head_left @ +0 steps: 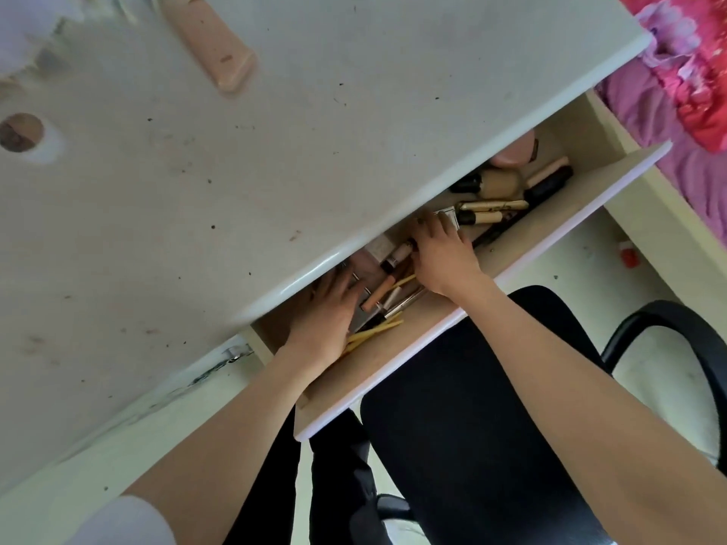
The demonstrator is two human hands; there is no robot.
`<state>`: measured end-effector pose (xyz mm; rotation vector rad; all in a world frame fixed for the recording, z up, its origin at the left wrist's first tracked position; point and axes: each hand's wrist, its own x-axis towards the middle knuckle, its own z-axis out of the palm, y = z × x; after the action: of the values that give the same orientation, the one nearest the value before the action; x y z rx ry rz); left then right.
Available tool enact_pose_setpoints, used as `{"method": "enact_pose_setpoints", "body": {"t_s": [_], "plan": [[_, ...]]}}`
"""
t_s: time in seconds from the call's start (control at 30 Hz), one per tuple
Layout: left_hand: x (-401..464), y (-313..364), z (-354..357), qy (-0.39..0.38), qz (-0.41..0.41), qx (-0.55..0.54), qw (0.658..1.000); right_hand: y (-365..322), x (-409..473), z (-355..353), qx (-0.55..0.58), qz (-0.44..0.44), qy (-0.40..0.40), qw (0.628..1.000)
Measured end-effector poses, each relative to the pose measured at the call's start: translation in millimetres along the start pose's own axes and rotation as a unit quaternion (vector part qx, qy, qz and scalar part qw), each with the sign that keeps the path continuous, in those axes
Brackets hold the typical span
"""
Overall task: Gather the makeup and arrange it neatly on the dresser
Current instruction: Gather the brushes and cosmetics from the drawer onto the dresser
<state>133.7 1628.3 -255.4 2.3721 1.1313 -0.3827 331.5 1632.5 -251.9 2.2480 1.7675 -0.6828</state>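
Note:
An open drawer (543,234) under the white dresser top (244,159) holds a jumble of makeup: gold tubes (493,205), a beige bottle (499,182), a dark tube (548,184), brushes and yellow sticks (377,330). My left hand (326,316) reaches into the drawer's left end, fingers spread flat over a grey case; its fingertips are hidden under the dresser edge. My right hand (440,249) is in the middle of the drawer, fingers curled round a small white-and-black tube (397,255) and touching a pale box. A pink tube (214,41) lies on the dresser top.
A black office chair (472,407) with an armrest (676,332) stands right below the drawer. A bed with a pink floral cover (676,72) is at the right. A round hole (21,132) marks the dresser top at the left. A small red item (629,256) lies on the floor.

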Motion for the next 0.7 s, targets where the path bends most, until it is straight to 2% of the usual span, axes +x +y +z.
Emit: {"method": "enact_pose_setpoints", "body": {"t_s": [0.13, 0.43, 0.57, 0.7], "plan": [[-1, 8, 3, 0.026, -0.012, 0.042, 0.999, 13, 18, -8, 0.027, 0.003, -0.014, 1.000], [2, 4, -2, -0.004, -0.032, 0.040, 0.999, 15, 23, -18, -0.087, 0.003, -0.003, 0.996], [-3, 5, -1, 0.023, -0.030, 0.086, 0.996, 23, 18, -19, -0.072, -0.027, -0.011, 0.997], [-7, 12, -9, 0.042, -0.055, 0.074, 0.995, 20, 15, -22, -0.066, -0.025, -0.020, 0.997]]}}
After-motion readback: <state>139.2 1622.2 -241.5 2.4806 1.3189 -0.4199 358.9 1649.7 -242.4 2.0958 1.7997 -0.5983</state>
